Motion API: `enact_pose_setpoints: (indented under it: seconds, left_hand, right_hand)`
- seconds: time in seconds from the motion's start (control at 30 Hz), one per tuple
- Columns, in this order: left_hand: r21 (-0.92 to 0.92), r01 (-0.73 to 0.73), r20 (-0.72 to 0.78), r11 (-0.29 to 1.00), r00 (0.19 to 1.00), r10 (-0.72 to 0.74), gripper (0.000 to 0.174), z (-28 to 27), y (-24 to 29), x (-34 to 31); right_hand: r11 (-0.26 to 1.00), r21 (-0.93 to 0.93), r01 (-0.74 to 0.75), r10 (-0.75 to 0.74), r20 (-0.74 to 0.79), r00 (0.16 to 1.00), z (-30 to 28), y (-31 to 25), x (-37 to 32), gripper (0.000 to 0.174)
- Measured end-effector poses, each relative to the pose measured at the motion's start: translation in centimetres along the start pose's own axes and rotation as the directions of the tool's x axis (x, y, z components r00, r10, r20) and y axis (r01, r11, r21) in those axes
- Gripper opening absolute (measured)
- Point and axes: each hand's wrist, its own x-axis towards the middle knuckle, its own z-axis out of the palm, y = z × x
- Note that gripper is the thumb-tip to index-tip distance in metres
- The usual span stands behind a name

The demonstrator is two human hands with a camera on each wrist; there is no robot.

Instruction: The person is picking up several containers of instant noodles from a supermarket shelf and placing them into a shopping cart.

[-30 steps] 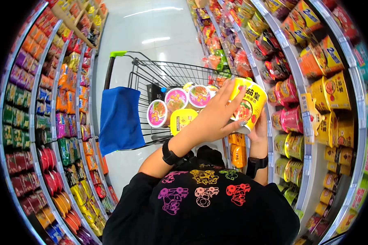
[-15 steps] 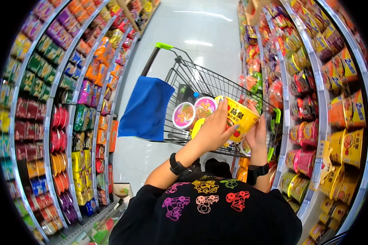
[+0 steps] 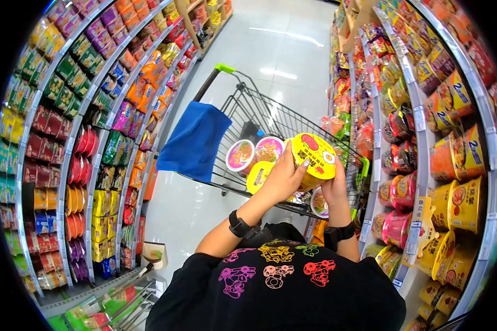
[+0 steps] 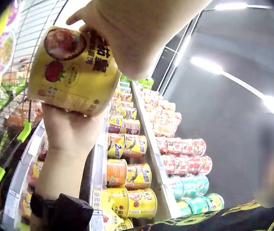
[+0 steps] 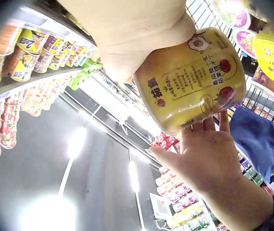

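Observation:
A yellow instant noodle tub [image 3: 313,157] is held between both hands over the near side of the cart, its lid with tomato and egg prints turned up toward the head view. My left hand [image 3: 282,179] grips its left side, the thumb near the lid's edge. From the other side my right hand [image 3: 334,185] holds it, fingers along the wall. In the left wrist view the tub's printed side [image 4: 74,72] shows a noodle picture. The right wrist view shows lines of small print on the tub's wall [image 5: 194,79].
The black wire shopping cart [image 3: 292,118] holds pink-lidded noodle bowls [image 3: 241,155] and a yellow-lidded tub [image 3: 259,175]. A blue cloth [image 3: 196,142] hangs over its left end. Shelves of packaged noodles line both sides, with matching yellow tubs [image 3: 464,203] on the right.
The tub has turned in my hands: its printed side faced the head camera earlier, and now the lid does. The head view has swung, so the cart sits further right in it.

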Motion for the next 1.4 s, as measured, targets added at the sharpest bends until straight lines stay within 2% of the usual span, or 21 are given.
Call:
enact_pose_setpoints:
  seconds: [0.1,0.23,0.27,0.3,0.37,0.47,0.6,0.73,0.77,0.87,0.97,1.0,1.03,1.1,1.2,1.23,1.27,1.3,1.33,1.37,1.4]
  left_hand:
    - [-0.124,-0.054,0.014,0.991,0.998,0.056,0.063,3.0,1.7,0.0]
    - [-0.283,0.209,0.167,0.936,0.972,-0.167,0.056,7.5,2.0,0.7]
    - [-0.215,0.282,0.12,0.935,0.958,-0.261,0.052,9.7,0.4,0.5]
    - [-0.369,0.255,0.14,0.894,0.966,-0.218,0.05,10.3,1.7,0.1]
    - [-0.445,0.342,0.175,0.828,0.94,-0.294,0.047,12.4,2.0,-0.4]
    - [-0.469,0.358,0.132,0.807,0.932,-0.337,0.044,15.8,1.9,-2.0]
    - [-0.457,0.494,0.174,0.74,0.865,-0.471,0.044,18.8,1.5,-2.9]
    - [-0.576,0.512,0.239,0.637,0.851,-0.468,0.045,20.3,1.3,-3.0]
    - [-0.567,0.497,0.238,0.657,0.862,-0.447,0.045,20.5,1.1,-2.7]
    - [-0.541,0.464,0.234,0.701,0.884,-0.404,0.044,20.1,-0.7,-1.7]
    - [-0.463,0.423,0.272,0.779,0.904,-0.329,0.042,17.2,-1.8,-0.2]
    - [-0.518,0.435,0.323,0.736,0.897,-0.303,0.038,16.9,-3.8,0.6]
    - [-0.475,0.442,0.328,0.761,0.891,-0.313,0.038,15.1,-3.8,1.7]
    - [-0.5,0.476,0.39,0.724,0.87,-0.303,0.039,12.4,-6.0,3.7]
    - [-0.527,0.433,0.343,0.731,0.895,-0.284,0.045,9.5,-11.9,6.3]
    - [-0.544,0.403,0.262,0.736,0.915,-0.308,0.049,7.7,-11.7,6.7]
    - [-0.526,0.413,0.203,0.743,0.91,-0.362,0.048,6.3,-12.1,7.4]
    - [-0.51,0.425,0.143,0.748,0.899,-0.413,0.047,4.9,-12.7,7.9]
    - [-0.544,0.413,0.143,0.73,0.903,-0.404,0.049,3.2,-12.9,8.4]
    - [-0.577,0.399,0.144,0.713,0.908,-0.393,0.052,1.6,-13.2,8.9]
    - [-0.612,0.368,0.097,0.7,0.913,-0.396,0.052,1.0,-14.7,9.4]
  right_hand:
    - [0.999,0.025,0.029,-0.027,-0.083,0.996,-2.3,-1.7,-1.6,0.041]
    - [0.99,-0.055,0.132,-0.141,-0.198,0.97,-5.3,-3.4,-4.1,0.033]
    - [0.988,-0.053,0.147,-0.155,-0.22,0.963,-6.4,-3.4,-4.6,0.032]
    - [0.986,-0.067,0.155,-0.167,-0.25,0.954,-7.3,-3.5,-5.3,0.032]
    - [0.984,-0.095,0.154,-0.176,-0.315,0.933,-8.7,-3.5,-7.1,0.033]
    - [0.986,-0.05,0.158,-0.165,-0.388,0.907,-9.9,-3.6,-9.7,0.033]
    - [0.986,-0.029,0.162,-0.157,-0.465,0.871,-11.8,-3.1,-12.0,0.033]
    - [0.989,0.015,0.15,-0.119,-0.531,0.839,-11.5,-3.5,-13.2,0.032]
    - [0.988,0.037,0.147,-0.103,-0.548,0.83,-11.1,-3.7,-13.3,0.032]
    - [0.983,-0.047,0.179,-0.178,-0.517,0.837,-10.4,-3.4,-11.9,0.032]
    - [0.991,-0.07,0.116,-0.135,-0.571,0.809,-9.4,-2.5,-9.4,0.033]
    - [0.987,-0.078,0.138,-0.158,-0.565,0.81,-9.8,-1.5,-8.1,0.033]
    - [0.981,-0.088,0.172,-0.192,-0.562,0.804,-9.4,-0.7,-6.8,0.033]
    - [0.988,-0.123,0.095,-0.146,-0.531,0.835,-9.2,0.8,-4.4,0.032]
    - [0.987,-0.134,0.092,-0.147,-0.499,0.854,-6.2,3.6,0.1,0.033]
    - [0.962,-0.232,0.144,-0.237,-0.45,0.861,-4.0,3.9,1.5,0.037]
    - [0.906,-0.417,0.074,-0.275,-0.446,0.852,-5.1,5.7,3.8,0.036]
    - [0.812,-0.584,-0.001,-0.314,-0.438,0.842,-6.7,8.2,6.3,0.036]
    - [0.64,-0.768,-0.016,-0.399,-0.35,0.848,-7.3,9.8,8.2,0.034]
    - [0.61,-0.791,0.046,-0.447,-0.297,0.844,-5.2,10.1,8.9,0.033]
    - [0.553,-0.833,0.032,-0.45,-0.266,0.853,-4.4,10.7,10.0,0.033]
